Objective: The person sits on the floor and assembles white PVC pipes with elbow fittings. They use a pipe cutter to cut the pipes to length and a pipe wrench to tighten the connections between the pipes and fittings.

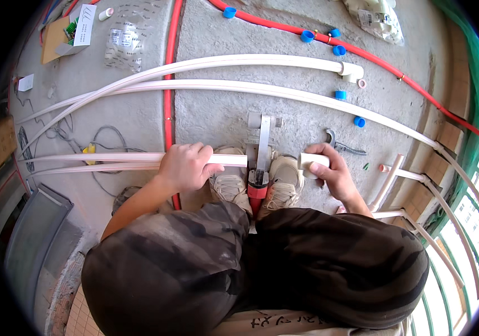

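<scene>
My left hand (186, 167) is wrapped round a white plastic pipe (229, 160) near its cut end, which points right. My right hand (333, 172) grips a short white pipe fitting (310, 161), with its opening facing left. A gap separates the pipe end from the fitting. Between them, a pipe fusion welder (257, 191) stands between my shoes. Its body is red and black, and a flat metal heating plate (264, 140) carries grey sockets at the far end. Neither the pipe nor the fitting touches the sockets.
Two long white pipes (239, 85) curve across the concrete floor, one ending in an elbow (353, 71). Red conduit (171, 101) crosses beyond. Blue caps (341, 94) lie scattered. A pipe cutter (340, 144) rests at the right; a grey cable (110, 134) lies left.
</scene>
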Action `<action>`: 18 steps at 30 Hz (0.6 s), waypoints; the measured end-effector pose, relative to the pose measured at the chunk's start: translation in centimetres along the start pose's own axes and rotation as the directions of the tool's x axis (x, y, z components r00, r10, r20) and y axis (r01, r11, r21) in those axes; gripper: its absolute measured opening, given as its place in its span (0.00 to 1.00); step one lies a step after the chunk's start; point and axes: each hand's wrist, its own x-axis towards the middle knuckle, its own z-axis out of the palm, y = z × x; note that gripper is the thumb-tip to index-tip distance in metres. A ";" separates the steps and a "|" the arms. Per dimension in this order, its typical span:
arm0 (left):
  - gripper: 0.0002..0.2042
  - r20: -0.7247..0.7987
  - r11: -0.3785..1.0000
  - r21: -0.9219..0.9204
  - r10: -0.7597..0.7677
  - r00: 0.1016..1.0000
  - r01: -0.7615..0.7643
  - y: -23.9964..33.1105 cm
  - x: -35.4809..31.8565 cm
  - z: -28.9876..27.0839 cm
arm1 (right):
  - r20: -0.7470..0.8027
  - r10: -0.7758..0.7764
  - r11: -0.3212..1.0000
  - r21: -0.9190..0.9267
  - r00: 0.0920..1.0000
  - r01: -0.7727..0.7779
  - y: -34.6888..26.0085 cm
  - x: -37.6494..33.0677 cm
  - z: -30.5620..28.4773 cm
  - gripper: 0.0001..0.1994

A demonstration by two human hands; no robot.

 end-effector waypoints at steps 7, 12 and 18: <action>0.21 0.078 1.000 0.007 -0.013 0.997 0.013 -1.2 1.4 0.1 | 0.058 0.053 0.995 -0.089 0.997 -0.048 2.1 2.9 1.3 0.22; 0.23 0.081 1.000 0.012 -0.015 0.997 0.014 -1.8 1.5 1.1 | 0.134 0.072 0.996 -0.066 0.988 -0.063 2.2 4.0 1.2 0.22; 0.23 0.105 0.999 -0.012 -0.032 0.994 0.034 -2.2 1.5 1.8 | 0.150 0.071 0.952 -0.304 0.986 -0.022 0.7 4.7 1.4 0.19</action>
